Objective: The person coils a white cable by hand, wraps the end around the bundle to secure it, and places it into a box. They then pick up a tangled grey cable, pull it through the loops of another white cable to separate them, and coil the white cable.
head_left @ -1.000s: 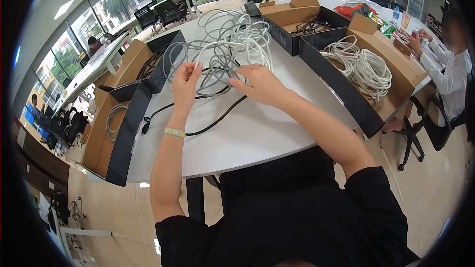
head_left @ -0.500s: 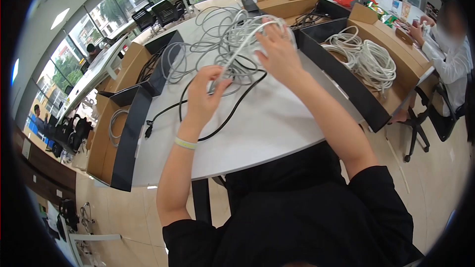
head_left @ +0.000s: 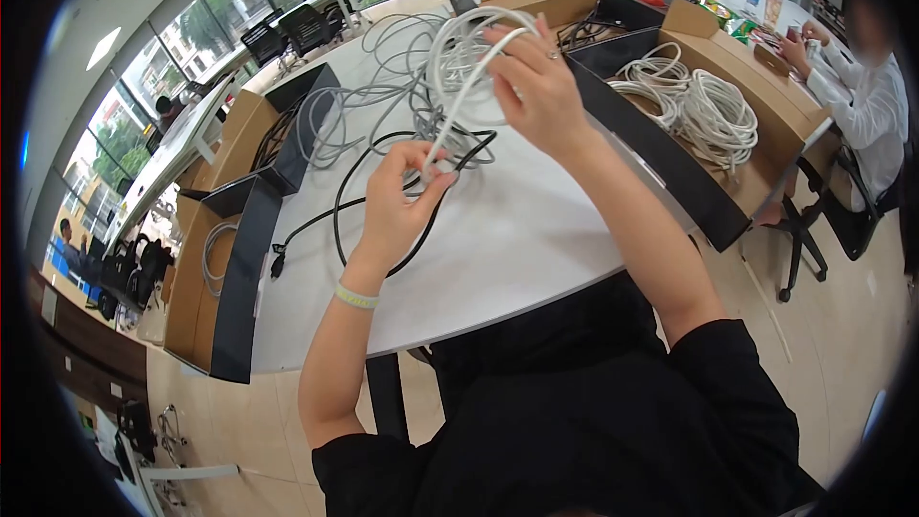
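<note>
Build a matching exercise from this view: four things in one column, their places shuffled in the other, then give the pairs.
Things:
1. white cable
2. black power cord
3. coiled white cable bundle
4. wristband

Places:
A. inside the cardboard box
B. around the wrist below the left hand
C. stretched between the left hand and the right hand
D. lying looped on the white table

Pairs: 1-C, 2-D, 3-A, 4-B
</note>
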Action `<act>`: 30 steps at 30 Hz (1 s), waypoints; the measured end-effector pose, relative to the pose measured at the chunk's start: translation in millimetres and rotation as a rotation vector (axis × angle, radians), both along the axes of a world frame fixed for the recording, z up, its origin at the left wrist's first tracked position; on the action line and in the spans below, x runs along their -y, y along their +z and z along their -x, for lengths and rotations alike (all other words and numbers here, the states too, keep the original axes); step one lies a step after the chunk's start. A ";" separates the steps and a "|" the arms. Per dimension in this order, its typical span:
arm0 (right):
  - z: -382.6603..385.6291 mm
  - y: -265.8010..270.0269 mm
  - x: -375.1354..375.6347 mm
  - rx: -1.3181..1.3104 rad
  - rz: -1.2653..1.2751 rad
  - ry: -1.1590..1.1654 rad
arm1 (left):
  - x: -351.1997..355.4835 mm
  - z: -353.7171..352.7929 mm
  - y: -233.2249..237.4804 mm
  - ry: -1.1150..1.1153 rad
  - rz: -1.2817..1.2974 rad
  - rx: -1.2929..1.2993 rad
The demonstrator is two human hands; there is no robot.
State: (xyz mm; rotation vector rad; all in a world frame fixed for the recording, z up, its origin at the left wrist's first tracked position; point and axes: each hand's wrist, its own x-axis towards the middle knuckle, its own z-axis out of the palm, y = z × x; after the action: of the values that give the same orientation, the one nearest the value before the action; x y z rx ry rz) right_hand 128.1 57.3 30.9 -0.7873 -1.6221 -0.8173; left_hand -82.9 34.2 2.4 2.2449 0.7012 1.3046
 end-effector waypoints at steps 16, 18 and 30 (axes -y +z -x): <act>22.3 0.4 12.1 -0.155 -0.038 0.292 | 6.0 10.3 12.1 -0.112 0.269 0.313; 22.9 0.0 17.7 -0.325 0.071 0.340 | 6.6 11.9 16.4 -0.103 0.284 0.305; 95.0 -28.7 59.9 0.404 0.130 0.748 | 4.1 6.7 16.0 -0.148 0.573 0.181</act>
State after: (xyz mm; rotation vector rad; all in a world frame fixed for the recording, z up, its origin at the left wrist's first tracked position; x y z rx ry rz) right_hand 33.1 -2.6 2.3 -0.0519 -2.1387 -0.3348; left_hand -89.6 30.1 18.4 1.6639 0.7162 1.0518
